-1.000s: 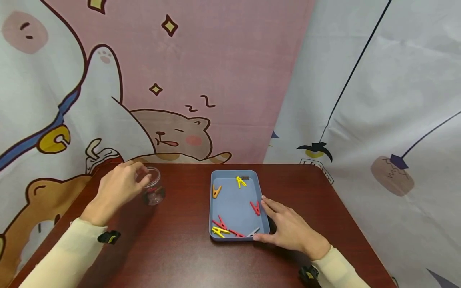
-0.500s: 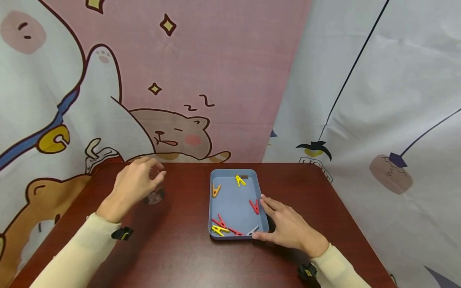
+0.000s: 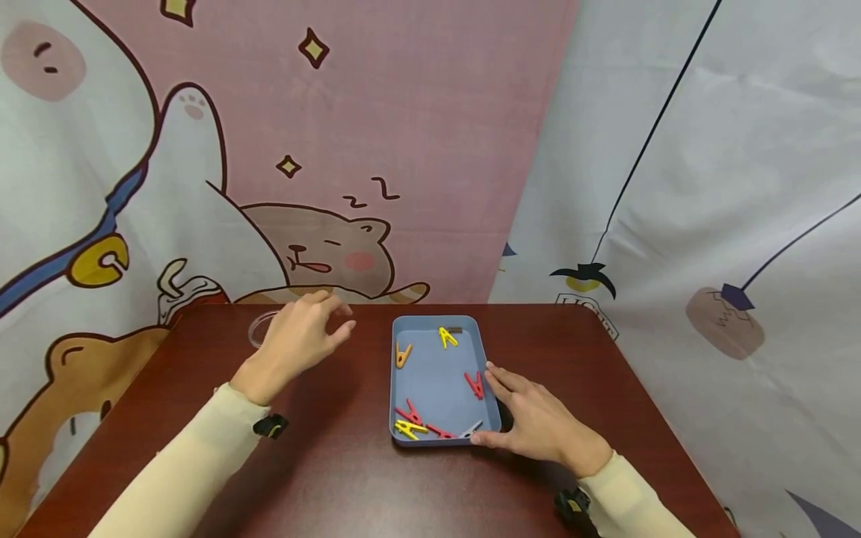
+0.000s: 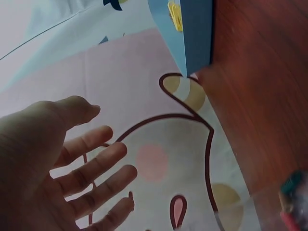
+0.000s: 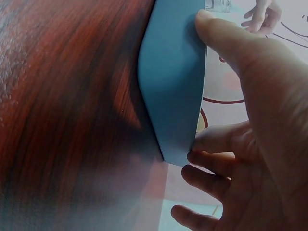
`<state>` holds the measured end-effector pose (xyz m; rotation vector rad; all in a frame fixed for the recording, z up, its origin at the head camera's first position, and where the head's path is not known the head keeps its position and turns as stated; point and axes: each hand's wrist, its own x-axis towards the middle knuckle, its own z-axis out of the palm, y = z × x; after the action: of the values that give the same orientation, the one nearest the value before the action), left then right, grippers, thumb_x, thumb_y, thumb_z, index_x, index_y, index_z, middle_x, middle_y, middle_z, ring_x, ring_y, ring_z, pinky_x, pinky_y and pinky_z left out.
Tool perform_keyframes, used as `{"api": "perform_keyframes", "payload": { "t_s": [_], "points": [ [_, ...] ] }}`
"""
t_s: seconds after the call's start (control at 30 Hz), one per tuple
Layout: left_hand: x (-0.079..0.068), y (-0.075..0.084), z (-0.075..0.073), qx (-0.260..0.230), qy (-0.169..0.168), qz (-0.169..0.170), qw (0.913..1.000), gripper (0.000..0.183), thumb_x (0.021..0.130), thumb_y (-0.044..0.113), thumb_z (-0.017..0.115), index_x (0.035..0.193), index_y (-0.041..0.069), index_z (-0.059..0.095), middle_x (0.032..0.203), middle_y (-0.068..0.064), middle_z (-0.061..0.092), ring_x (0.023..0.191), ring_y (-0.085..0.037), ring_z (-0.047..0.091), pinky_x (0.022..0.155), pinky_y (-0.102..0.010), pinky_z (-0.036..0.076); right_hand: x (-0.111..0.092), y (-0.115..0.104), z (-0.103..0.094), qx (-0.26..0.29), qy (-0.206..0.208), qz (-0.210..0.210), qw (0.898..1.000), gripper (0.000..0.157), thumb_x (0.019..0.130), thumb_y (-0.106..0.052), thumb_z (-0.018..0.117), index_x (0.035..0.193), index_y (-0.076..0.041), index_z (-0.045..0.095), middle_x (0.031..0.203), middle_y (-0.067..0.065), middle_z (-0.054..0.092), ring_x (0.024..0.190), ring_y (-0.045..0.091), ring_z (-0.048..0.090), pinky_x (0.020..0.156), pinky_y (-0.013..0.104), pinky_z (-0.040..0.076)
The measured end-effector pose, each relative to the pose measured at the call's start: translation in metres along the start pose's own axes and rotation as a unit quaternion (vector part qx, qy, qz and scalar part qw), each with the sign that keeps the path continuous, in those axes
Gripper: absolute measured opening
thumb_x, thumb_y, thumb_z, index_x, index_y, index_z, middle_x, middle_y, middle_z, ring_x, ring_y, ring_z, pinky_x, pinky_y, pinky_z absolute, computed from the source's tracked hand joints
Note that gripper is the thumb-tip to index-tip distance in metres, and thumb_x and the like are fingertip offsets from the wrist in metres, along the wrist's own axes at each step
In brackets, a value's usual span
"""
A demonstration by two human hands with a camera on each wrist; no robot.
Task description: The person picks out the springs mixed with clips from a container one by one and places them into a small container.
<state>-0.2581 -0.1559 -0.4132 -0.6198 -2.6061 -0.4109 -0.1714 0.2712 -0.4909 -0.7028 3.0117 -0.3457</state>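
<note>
A blue-grey tray (image 3: 437, 377) lies on the table with several clothespins in it. An orange clothespin (image 3: 402, 356) is at its left wall, a yellow clothespin (image 3: 447, 338) at the far end, and a red clothespin (image 3: 474, 385) by the right wall. More lie at the near end, including a yellow clothespin (image 3: 410, 429) and a grey clothespin (image 3: 471, 430). My right hand (image 3: 545, 430) touches the tray's near right corner, thumb and fingers spread along the rim. My left hand (image 3: 296, 344), holding nothing, hovers between the tray and a clear jar (image 3: 254, 329), mostly hidden behind it.
Green and red pieces (image 4: 288, 202) show inside the jar in the left wrist view. The dark red-brown table (image 3: 363, 486) ends at a printed cloth backdrop (image 3: 430, 149) behind it. A dark clothespin (image 3: 455, 329) sits by the tray's far wall.
My left hand has moved right, from over the jar's mouth toward the tray, now covering most of the jar from view. My right hand and the tray have stayed in place.
</note>
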Motion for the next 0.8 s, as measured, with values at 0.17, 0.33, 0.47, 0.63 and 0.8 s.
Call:
{"api": "perform_keyframes", "payload": {
  "t_s": [0.17,0.33,0.47,0.63,0.8],
  "points": [
    [0.013,0.01,0.013,-0.011,-0.012,0.032,0.9993,0.024,0.103,0.031,0.089,0.118,0.013,0.085,0.119,-0.009,0.085,0.09,-0.029,0.078,0.076,-0.048,0.066,0.001,0.002,0.001,0.006,-0.004,0.005,1.0,0.123,0.091,-0.09,0.078,0.175,-0.004,0.05,0.187,0.014,0.045,0.163,0.043,0.058,0.126,0.068,0.055],
    [0.026,0.02,0.023,-0.011,-0.024,0.078,0.9966,0.024,0.103,0.032,0.09,0.119,0.013,0.086,0.119,-0.008,0.084,0.099,-0.032,0.08,0.087,-0.053,0.067,0.001,0.003,0.001,0.011,-0.008,0.009,1.0,0.124,0.09,-0.09,0.078,0.176,-0.005,0.049,0.188,0.014,0.043,0.165,0.043,0.057,0.126,0.068,0.054],
    [0.038,0.028,0.031,0.0,-0.04,0.118,0.9921,0.023,0.103,0.031,0.089,0.119,0.016,0.085,0.115,-0.005,0.082,0.097,-0.029,0.079,0.09,-0.054,0.066,0.001,0.003,0.001,0.013,-0.007,0.004,1.0,0.124,0.091,-0.09,0.078,0.175,-0.004,0.05,0.188,0.014,0.044,0.164,0.043,0.057,0.126,0.066,0.055],
    [0.054,0.039,0.044,0.012,-0.077,0.162,0.9837,0.024,0.104,0.031,0.09,0.123,0.018,0.085,0.122,-0.004,0.082,0.102,-0.026,0.078,0.089,-0.053,0.065,0.0,0.003,0.0,0.011,-0.009,0.009,1.0,0.125,0.09,-0.091,0.077,0.176,-0.005,0.049,0.188,0.014,0.043,0.164,0.043,0.057,0.126,0.066,0.055],
    [0.072,0.05,0.055,0.023,-0.12,0.184,0.9753,0.027,0.105,0.032,0.09,0.129,0.02,0.085,0.13,-0.001,0.081,0.114,-0.023,0.08,0.095,-0.052,0.064,0.0,0.001,-0.001,0.011,-0.002,0.002,1.0,0.124,0.091,-0.091,0.078,0.174,-0.003,0.05,0.187,0.015,0.045,0.163,0.043,0.059,0.125,0.067,0.056]
  ]
}}
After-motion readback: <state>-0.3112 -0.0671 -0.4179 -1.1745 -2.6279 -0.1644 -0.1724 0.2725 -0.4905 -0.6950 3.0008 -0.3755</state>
